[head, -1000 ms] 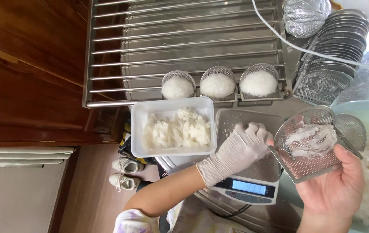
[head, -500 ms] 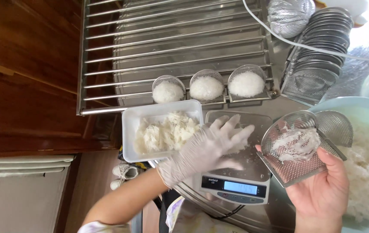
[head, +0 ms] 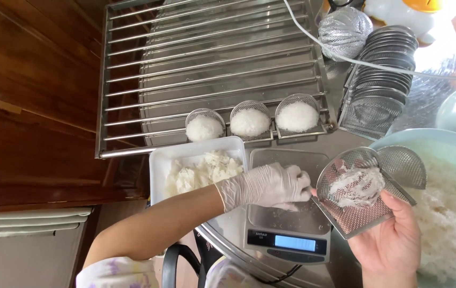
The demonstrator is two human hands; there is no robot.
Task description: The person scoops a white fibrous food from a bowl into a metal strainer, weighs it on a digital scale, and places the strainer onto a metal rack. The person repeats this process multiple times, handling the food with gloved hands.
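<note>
- Gloved left hand reaches across the platform of a digital kitchen scale, its fingers curled loosely together and empty as far as can be seen, tips close to the rim of the mesh mould.
- Bare right hand cups a small metal mesh mould from below, fingers wrapped under its base, thumb at its edge; the mould sits tilted above the right side of the scale.
- Inside the mould lies a thin white layer of rice noodle strands, spread over the mesh.
- A second mesh cup nests behind the held one, just touching it.
- White rectangular tray with a heap of white shredded filling stands left of the scale, touching its edge.
- Three filled mesh moulds stand in a row on the near edge of a steel wire rack, each holding a rounded white mound.
- A stack of empty mesh moulds leans to the right of the rack, with a ball of silvery wire mesh above it.
- Large pale-green basin at the right edge holds a mass of white noodles, just beside the right hand.
- A white cable crosses the rack's top corner.
- Steel tabletop carries the scale and tray.
</note>
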